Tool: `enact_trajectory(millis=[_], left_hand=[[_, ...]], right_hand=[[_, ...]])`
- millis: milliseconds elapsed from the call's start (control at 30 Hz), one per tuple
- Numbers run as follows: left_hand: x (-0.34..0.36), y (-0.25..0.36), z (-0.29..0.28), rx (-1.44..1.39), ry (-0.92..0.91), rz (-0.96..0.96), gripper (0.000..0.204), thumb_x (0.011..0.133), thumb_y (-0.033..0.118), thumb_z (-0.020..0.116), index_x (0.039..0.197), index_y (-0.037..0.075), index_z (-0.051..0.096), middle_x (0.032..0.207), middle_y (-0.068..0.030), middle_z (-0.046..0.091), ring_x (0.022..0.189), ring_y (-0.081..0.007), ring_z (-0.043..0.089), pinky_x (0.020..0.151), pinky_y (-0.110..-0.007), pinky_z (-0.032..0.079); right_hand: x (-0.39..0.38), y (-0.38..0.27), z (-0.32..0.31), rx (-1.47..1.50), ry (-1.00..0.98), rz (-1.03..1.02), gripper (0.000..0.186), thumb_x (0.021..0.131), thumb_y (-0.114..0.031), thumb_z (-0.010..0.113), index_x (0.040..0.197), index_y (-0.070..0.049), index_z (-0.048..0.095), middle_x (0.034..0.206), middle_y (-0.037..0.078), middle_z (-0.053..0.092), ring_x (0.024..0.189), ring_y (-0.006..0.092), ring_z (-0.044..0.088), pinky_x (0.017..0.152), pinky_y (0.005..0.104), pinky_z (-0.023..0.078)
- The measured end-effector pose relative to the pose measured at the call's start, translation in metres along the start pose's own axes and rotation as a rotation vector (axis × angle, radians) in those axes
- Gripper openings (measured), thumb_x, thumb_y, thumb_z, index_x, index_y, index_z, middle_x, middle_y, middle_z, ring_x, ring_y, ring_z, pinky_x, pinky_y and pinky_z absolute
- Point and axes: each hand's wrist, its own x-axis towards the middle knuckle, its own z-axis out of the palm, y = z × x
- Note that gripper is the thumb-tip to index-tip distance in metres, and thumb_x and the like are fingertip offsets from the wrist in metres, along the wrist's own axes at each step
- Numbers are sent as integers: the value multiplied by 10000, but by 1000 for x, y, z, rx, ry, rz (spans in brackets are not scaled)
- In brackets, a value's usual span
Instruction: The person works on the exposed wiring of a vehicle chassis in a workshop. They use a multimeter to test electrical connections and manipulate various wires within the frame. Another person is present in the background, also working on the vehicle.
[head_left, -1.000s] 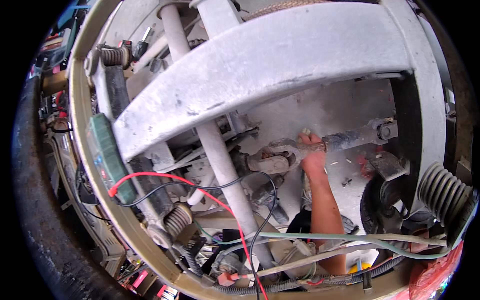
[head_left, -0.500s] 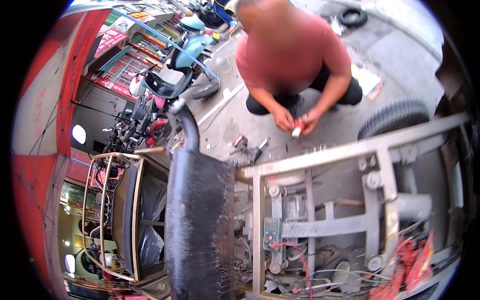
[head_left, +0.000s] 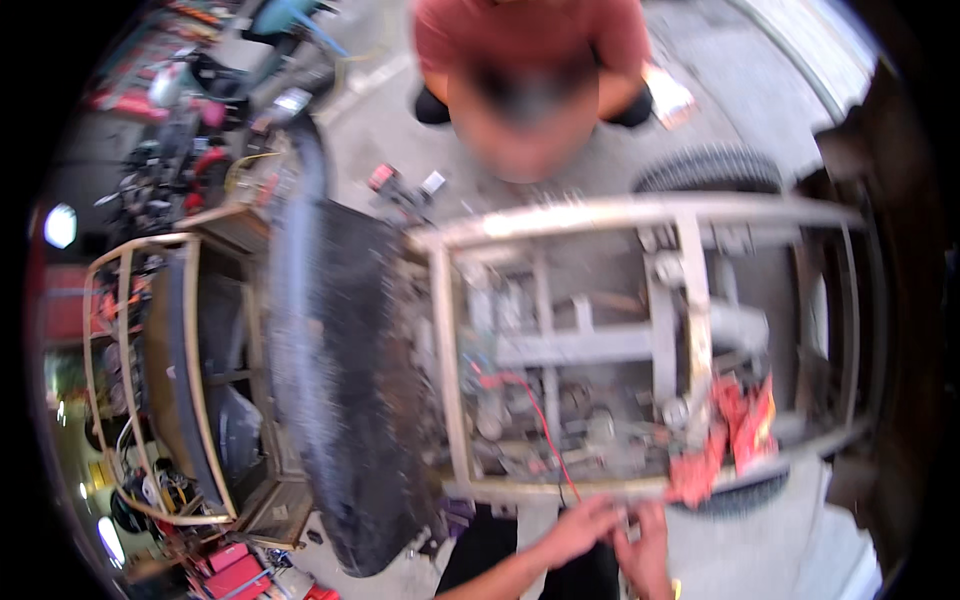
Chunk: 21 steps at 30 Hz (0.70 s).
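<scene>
In the head view, at the lower middle of the frame, the left hand and right hand meet, fingers curled together just below the near rail of the grey, rusty metal vehicle frame; whether they grip anything I cannot tell. A red wire runs just above. A person in a red shirt crouches at the top.

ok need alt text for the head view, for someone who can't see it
Both of the person's hands, left hand and right hand, meet at the near rail of a bare metal vehicle frame. Another person in a red shirt crouches beyond it.
</scene>
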Motion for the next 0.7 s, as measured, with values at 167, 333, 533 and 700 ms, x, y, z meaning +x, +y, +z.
enact_trajectory(millis=[167, 333, 533, 700], left_hand=[[13, 41, -5, -28, 29, 196, 591, 859, -11, 579, 1387, 80, 331, 1174, -137, 597, 1027, -193, 598, 860, -321, 497], [26, 35, -16, 348, 102, 171, 384, 829, -61, 591, 1204, -12, 523, 1028, -101, 648, 915, -145, 619, 805, -294, 519], [38, 47, -27, 387, 33, 48, 308, 864, -25, 565, 1172, -34, 566, 938, -85, 652, 793, -136, 611, 704, -270, 518], [52, 45, -35, 391, -39, -9, 225, 870, -16, 547, 1094, -35, 557, 848, -58, 629, 735, -118, 591, 649, -260, 498]], right_hand=[[30, 0, -1, 341, 8, 88, 371, 756, -94, 699, 1077, -3, 536, 1100, 158, 541, 921, 255, 586, 739, 321, 498], [41, 2, -1, 450, 18, 340, 364, 811, -87, 692, 1115, 16, 520, 906, 61, 593, 764, 92, 556, 653, 225, 468], [51, 28, 12, 647, -61, 519, 352, 817, -61, 633, 1139, 21, 515, 844, 47, 614, 736, 96, 576, 658, 237, 484], [58, 22, 7, 758, -52, 587, 348, 807, -26, 600, 1137, 19, 498, 885, 66, 605, 692, 98, 559, 558, 235, 461]])
